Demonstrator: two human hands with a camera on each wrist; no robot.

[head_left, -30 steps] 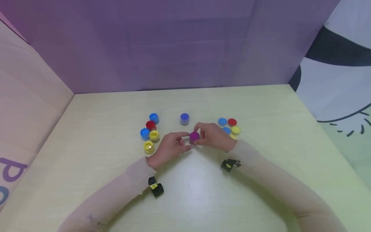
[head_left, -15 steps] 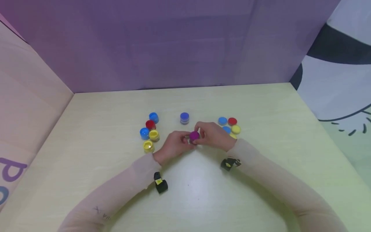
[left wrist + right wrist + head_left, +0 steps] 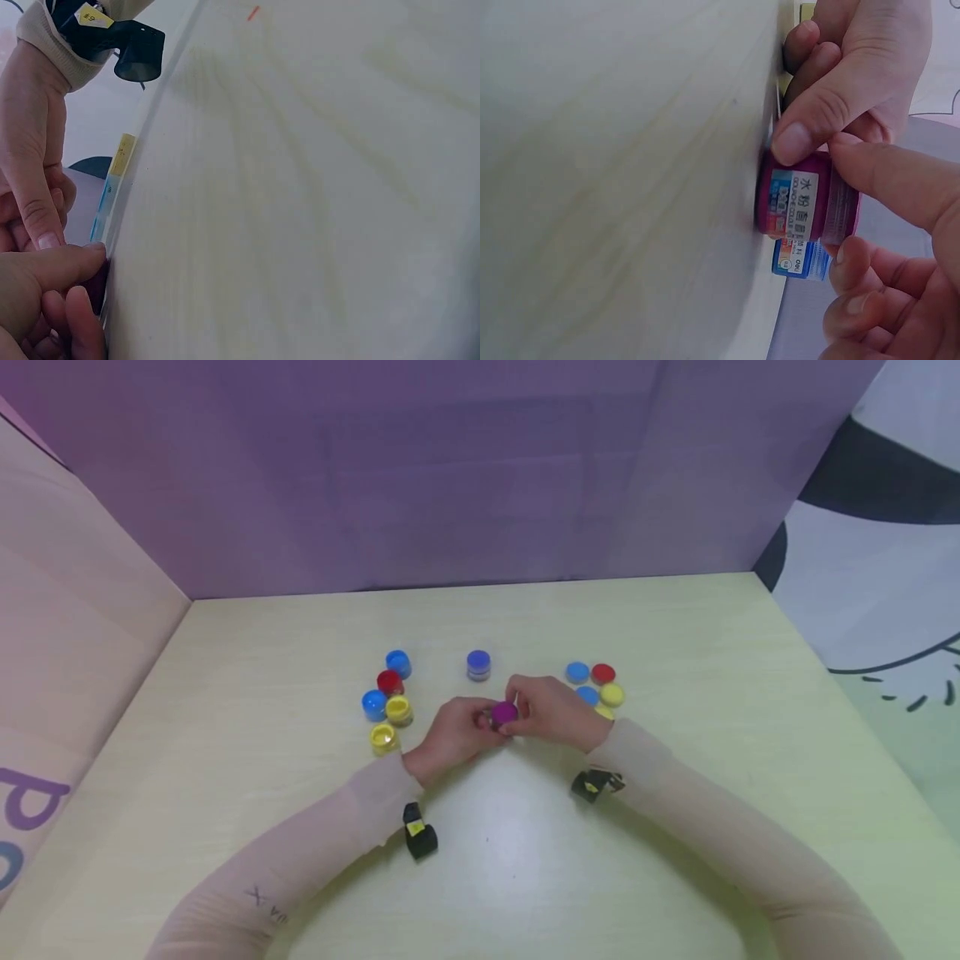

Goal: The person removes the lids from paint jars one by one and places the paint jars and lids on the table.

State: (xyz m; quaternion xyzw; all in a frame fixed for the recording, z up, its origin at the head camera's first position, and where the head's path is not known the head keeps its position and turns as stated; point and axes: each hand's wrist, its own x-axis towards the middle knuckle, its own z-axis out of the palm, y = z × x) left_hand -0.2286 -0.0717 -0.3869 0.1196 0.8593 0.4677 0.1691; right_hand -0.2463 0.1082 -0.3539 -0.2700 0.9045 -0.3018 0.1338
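Note:
A magenta gouache paint jar [image 3: 504, 713] stands between both hands in the middle of the table. In the right wrist view its labelled body and ridged lid show. My left hand [image 3: 456, 728] grips the jar's body, thumb [image 3: 793, 142] against the label. My right hand [image 3: 553, 712] pinches the ridged lid between thumb and fingers. In the left wrist view, the hands hide most of the jar; only a dark sliver shows. Behind it stands a capped blue-violet paint jar [image 3: 477, 666], touched by neither hand.
Left of the hands stand several uncapped jars: blue [image 3: 398, 664], red [image 3: 390, 682] and yellow [image 3: 385, 739]. To the right lie loose lids: blue [image 3: 577, 672], red [image 3: 603, 674] and yellow [image 3: 612, 695]; the right hand partly covers some. A purple wall [image 3: 480, 477] closes off the table's far edge.
My left hand has moved right; its fingers, at first extended beside the magenta jar, have closed round it. The right hand has stayed on the lid, almost still.

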